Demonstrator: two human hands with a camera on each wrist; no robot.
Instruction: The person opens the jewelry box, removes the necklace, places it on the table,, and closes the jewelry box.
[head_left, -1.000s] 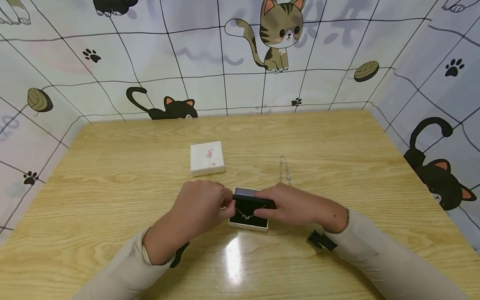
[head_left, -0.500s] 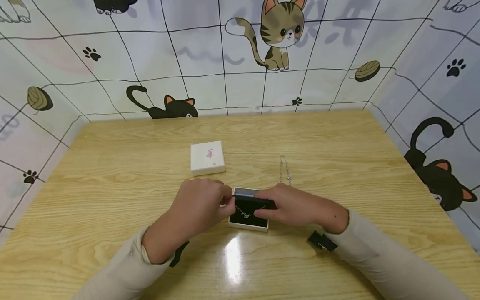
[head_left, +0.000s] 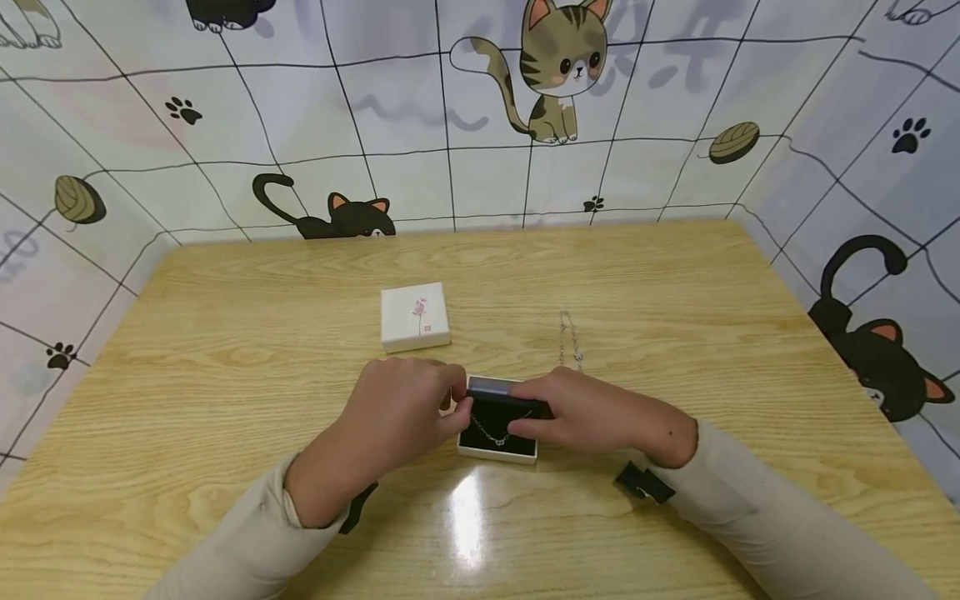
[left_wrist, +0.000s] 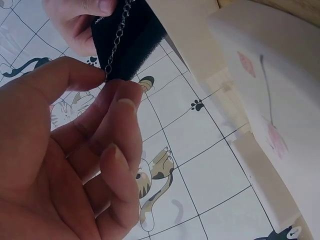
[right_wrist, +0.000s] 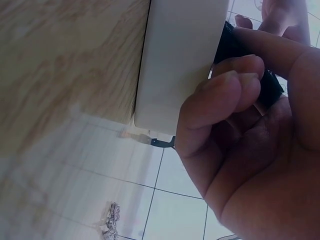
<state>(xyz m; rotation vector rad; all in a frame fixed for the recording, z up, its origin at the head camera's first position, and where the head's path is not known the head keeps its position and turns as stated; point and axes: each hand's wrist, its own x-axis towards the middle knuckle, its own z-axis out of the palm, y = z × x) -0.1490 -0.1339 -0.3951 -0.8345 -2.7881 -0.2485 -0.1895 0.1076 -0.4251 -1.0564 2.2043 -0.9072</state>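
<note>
In the head view, a small white box stands on the table with a black pad tilted up in it. A thin silver chain with a small charm hangs across the pad's dark face. My right hand grips the pad's right end, thumb in front. At its left end, my left hand pinches a chain end with thumb and index finger; the left wrist view shows the chain's links running down to those fingertips. My right fingers partly hide the pad.
Behind the box lies a white lid with a pink flower print. A second silver chain lies at the right, its near end hidden by my right hand. A printed cat backdrop rises behind the wooden table.
The charm has shifted slightly right and down across the pad. My left index finger has changed its bend slightly. The right hand, lid and second chain have stayed in place.
</note>
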